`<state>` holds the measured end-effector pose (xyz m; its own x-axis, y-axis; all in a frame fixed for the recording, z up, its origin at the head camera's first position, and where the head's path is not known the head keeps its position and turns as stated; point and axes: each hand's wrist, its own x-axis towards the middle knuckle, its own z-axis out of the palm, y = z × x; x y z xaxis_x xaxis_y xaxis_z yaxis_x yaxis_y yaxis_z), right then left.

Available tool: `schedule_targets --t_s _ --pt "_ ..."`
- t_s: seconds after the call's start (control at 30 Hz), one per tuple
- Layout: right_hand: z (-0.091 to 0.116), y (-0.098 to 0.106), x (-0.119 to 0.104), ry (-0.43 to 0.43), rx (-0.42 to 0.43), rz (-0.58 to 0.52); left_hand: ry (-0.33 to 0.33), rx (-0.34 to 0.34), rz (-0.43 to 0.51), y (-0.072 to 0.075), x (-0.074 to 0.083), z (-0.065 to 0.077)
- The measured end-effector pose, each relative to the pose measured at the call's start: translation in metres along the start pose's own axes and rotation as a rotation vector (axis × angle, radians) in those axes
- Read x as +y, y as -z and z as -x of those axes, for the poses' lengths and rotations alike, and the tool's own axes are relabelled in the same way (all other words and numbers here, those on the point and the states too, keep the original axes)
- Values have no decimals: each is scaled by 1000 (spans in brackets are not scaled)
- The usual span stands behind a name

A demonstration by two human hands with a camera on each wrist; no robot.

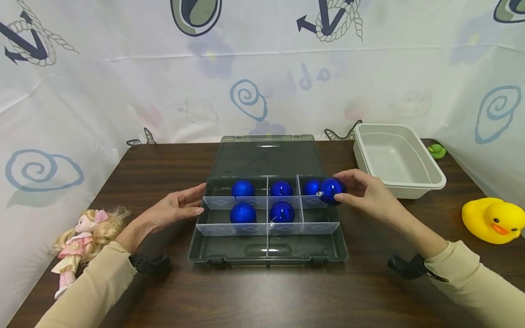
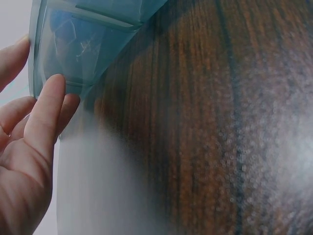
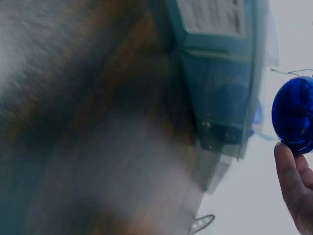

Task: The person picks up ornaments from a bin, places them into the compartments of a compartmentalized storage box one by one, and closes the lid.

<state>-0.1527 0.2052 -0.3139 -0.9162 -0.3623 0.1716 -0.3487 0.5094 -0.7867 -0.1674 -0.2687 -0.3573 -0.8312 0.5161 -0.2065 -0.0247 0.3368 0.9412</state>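
A dark translucent compartment box (image 1: 229, 248) lies on the table, its lid (image 1: 266, 157) folded back behind it. My right hand (image 1: 369, 193) pinches a shiny blue bauble (image 1: 331, 191) above the box's right-hand compartments; its loop shows in the right wrist view. Partly behind it, another blue bauble (image 1: 311, 187) sits in the back right compartment. Glittery baubles (image 1: 243, 188) occupy the back and middle left compartments, and shiny baubles (image 1: 282, 212) the two beside them. At the box's left wall, my left hand (image 1: 174, 209) rests with extended fingers (image 2: 46, 110).
A pale plastic basin (image 1: 398, 186) stands at the back right, with a small green toy (image 1: 436, 151) beyond it. A yellow rubber duck (image 1: 492, 221) is at the right edge. By my left forearm lies a blond doll (image 1: 75, 248). Patterned cloth (image 1: 279, 91) hangs behind the table.
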Motion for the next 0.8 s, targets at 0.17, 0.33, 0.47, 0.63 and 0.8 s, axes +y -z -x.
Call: schedule_targets --t_s 0.17,0.33,0.47,0.63,0.8 --pt "4 -14 1 33 30 94 4 0 -1 0 -1 0" --pt "5 -24 5 21 62 152 4 0 0 0 0 -1" --pt "4 -28 7 35 68 196 3 -1 4 0 0 -3" --pt "0 -28 11 30 67 209 3 -3 -1 0 0 -4" --pt "-18 -21 14 -67 134 86 -3 -14 -6 4 1 -2"
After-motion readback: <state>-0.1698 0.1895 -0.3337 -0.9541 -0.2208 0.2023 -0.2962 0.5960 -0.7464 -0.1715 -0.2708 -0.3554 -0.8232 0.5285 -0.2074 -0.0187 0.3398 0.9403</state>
